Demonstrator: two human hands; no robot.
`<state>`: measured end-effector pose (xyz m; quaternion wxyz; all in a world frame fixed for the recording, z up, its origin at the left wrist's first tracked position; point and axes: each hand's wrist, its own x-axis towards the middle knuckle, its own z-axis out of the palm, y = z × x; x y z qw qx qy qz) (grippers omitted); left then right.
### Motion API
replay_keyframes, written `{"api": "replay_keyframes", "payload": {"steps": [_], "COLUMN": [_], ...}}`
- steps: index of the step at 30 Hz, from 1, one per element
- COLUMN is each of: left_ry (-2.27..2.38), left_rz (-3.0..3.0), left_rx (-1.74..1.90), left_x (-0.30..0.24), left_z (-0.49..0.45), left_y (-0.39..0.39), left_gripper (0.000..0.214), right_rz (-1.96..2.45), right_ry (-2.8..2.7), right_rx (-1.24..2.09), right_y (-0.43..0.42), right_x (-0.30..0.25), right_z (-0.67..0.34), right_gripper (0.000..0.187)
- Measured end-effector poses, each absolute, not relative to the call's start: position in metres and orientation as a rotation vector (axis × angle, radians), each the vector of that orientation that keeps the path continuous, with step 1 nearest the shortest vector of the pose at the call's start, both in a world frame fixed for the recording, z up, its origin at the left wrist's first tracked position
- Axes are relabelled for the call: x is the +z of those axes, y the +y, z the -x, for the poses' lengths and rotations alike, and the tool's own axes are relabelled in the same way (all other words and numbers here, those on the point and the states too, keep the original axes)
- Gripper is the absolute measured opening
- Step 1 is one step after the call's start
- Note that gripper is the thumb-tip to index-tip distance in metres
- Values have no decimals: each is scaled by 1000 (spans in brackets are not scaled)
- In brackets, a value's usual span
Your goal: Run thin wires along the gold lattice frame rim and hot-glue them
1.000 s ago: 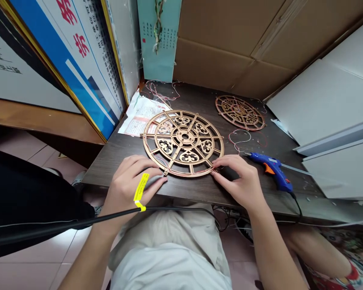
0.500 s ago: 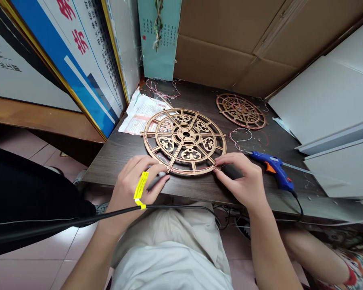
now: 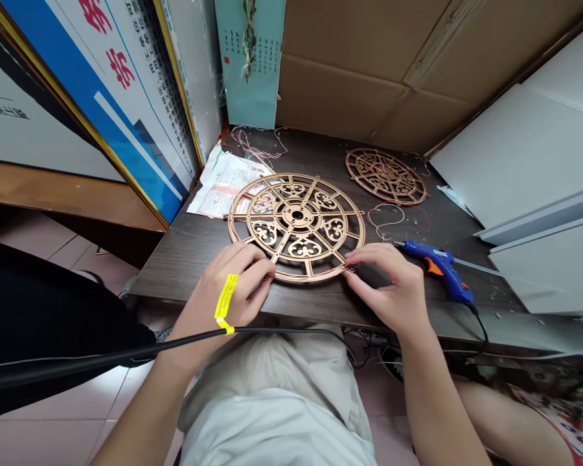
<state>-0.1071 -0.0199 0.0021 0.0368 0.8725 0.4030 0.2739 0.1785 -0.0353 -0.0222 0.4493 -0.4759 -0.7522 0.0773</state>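
Note:
A round wooden fretwork disc [image 3: 296, 223] lies flat on the dark table [image 3: 184, 255], with thin red wire along its near rim. My left hand [image 3: 233, 285] rests at the disc's near-left edge, fingers curled and pinching at the rim. My right hand [image 3: 391, 285] sits at the near-right edge, thumb and forefinger pinched on the rim and wire there. What exactly the fingertips hold is too small to name.
A blue glue gun [image 3: 437, 268] lies just right of my right hand, its cord running off the table edge. A second smaller fretwork disc [image 3: 386, 176] and loose red wire [image 3: 388, 217] lie farther back. Papers [image 3: 223, 181] sit at left; cardboard and white boards wall the back and right.
My left hand slid forward and closed its fingers onto the disc's near-left rim. The right hand stayed at the near-right rim. The view shifted slightly.

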Motion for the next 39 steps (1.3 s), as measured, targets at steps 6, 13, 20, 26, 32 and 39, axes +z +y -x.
{"api": "replay_keyframes", "payload": {"steps": [6, 13, 20, 26, 32, 39], "left_ry": [1252, 1262, 1257, 1258, 1263, 1280], "left_rz": [-2766, -2710, -2734, -2768, -2711, -2743], "left_rx": [804, 951, 976, 958, 1015, 1019], "left_x": [-1, -5, -7, -6, -7, -7], "left_z": [105, 104, 106, 106, 105, 106], "left_y": [-21, -21, -20, -20, -21, -21], "left_gripper": [7, 10, 18, 13, 18, 15], "right_rz": [1149, 1148, 1139, 1134, 1138, 1131], "right_ry": [-1835, -1825, -1818, -1816, -1816, -1817], "right_rx": [156, 162, 156, 161, 159, 160], "right_y": [-37, -35, -36, -37, -36, -37], "right_x": [-21, -21, -21, -22, -21, -21], "right_z": [-177, -177, -178, -178, -178, -177], "right_gripper": [22, 22, 22, 23, 23, 22]}}
